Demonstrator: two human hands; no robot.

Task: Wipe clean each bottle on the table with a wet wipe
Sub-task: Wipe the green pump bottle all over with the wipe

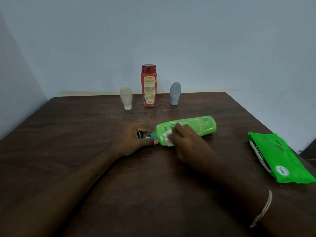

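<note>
A green bottle (200,126) lies on its side in the middle of the dark wooden table (68,127), its teal pump end pointing left. My left hand (135,140) grips that pump end. My right hand (183,139) presses a white wet wipe (168,135) against the bottle's shoulder. Three bottles stand upright at the back: a cream one (126,98) on its cap, a tall red one (148,85) and a grey-blue one (175,95) on its cap.
A green pack of wet wipes (280,156) lies near the table's right edge. A pale wall (153,31) rises right behind the table's far edge.
</note>
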